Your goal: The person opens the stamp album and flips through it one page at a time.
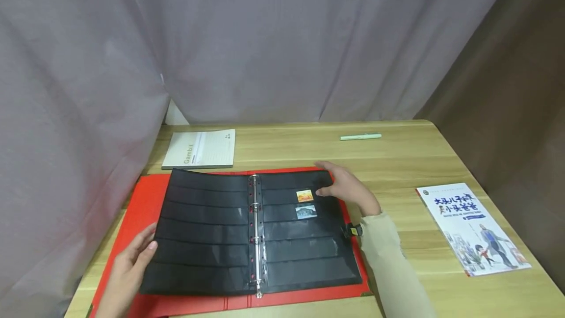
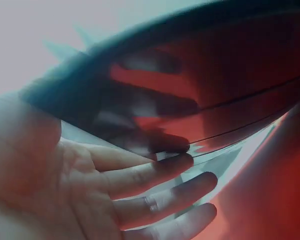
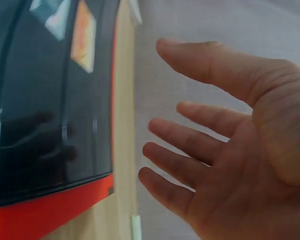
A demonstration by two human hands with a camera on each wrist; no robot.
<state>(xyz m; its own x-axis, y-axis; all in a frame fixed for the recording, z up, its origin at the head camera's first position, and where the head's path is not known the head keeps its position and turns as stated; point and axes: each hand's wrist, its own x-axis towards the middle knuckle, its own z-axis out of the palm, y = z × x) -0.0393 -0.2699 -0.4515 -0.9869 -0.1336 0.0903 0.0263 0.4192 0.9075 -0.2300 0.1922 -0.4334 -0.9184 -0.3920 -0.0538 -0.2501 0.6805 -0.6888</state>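
A red ring binder (image 1: 152,195) lies spread on the table, with black pocket pages on both sides of its metal rings (image 1: 255,239). My left hand (image 1: 128,264) is at the outer edge of the left page (image 1: 200,232), which bows upward in the left wrist view. Its fingers (image 2: 165,195) are extended beside the page's glossy face. Two small stamps, one orange (image 1: 304,196) and one bluish grey (image 1: 306,211), sit in pockets of the right page (image 1: 304,249). Over that page's top right corner, my right hand (image 1: 348,188) is spread and holds nothing, thumb close to the orange stamp.
A Gambit notepad (image 1: 212,148) lies behind the binder at left, and a pale green pen (image 1: 360,137) at the back. A white illustrated book (image 1: 472,229) is on the right side of the wooden table (image 1: 282,146). Grey curtains (image 1: 282,43) hang behind.
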